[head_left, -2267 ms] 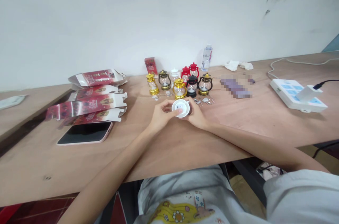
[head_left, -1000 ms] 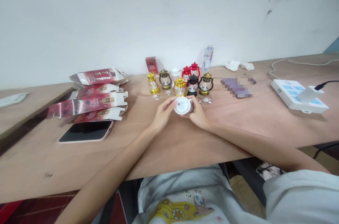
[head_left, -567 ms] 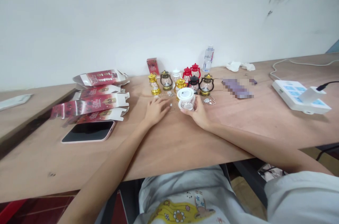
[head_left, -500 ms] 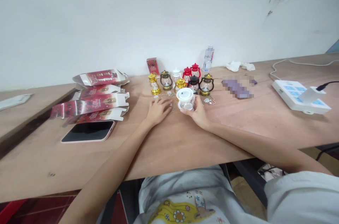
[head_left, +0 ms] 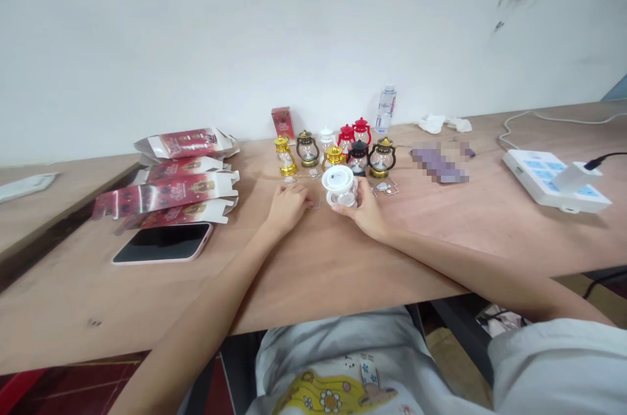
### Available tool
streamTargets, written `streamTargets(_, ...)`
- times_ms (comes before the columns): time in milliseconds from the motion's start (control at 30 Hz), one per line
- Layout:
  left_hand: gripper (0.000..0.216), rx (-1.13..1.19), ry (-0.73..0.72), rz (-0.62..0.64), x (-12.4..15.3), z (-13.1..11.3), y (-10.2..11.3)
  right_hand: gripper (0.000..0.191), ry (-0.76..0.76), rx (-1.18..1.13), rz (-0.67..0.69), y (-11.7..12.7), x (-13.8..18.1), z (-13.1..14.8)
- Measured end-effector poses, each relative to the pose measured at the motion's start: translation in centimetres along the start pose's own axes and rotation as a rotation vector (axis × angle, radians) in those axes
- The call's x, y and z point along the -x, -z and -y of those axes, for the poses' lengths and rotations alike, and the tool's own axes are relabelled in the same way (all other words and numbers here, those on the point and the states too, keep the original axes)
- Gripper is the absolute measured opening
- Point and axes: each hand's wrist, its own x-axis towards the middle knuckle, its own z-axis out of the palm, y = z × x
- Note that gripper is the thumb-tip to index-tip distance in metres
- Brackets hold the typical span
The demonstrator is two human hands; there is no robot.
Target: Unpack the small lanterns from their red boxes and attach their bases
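Note:
My right hand (head_left: 366, 211) is closed around a small white lantern (head_left: 341, 196) with a clear middle, tipped so that its round white base faces me. My left hand (head_left: 289, 206) rests on the table to the left of it, fingers curled in. A thin silvery chain (head_left: 318, 207) runs out from its fingertips. Just beyond my hands stand several small lanterns: gold ones such as the gold lantern (head_left: 285, 157), a black lantern (head_left: 359, 157), two red lanterns (head_left: 361, 131), a white lantern (head_left: 326, 138) and bronze ones. More chain with small pale pieces (head_left: 385, 187) lies in front of them.
Flattened red cartons (head_left: 166, 195) are piled at left, with a phone (head_left: 163, 244) in front. A small red box (head_left: 283, 124) and a water bottle (head_left: 386, 109) stand near the wall. A blurred purple object (head_left: 441, 163), crumpled tissue (head_left: 432, 123) and a power strip (head_left: 539, 173) lie to the right.
My left hand's fingers, stretched out flat before, have curled in toward the chain. The lantern in my right hand is tipped further, with its white base more toward me.

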Motion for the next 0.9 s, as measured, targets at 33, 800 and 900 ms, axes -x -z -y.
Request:
streamTargets(33, 0.008, 0.016, 0.010, -0.007, 0.0, 0.0, 0.0, 0.060, 0.001, 0.002, 0.003, 0.0, 0.0, 0.0)
streamTargets(800, 0.022, 0.542, -0.103, -0.652, 2.0, -2.3, 3.2, 0.053, 0.055, 0.124, 0.082, -0.1, 0.5, 1.0)
streamTargets(900, 0.017, 0.521, -0.081, -0.730, 2.4, -2.8, 3.5, 0.051, 0.062, 0.212, 0.080, 0.0, 0.6, 1.4)
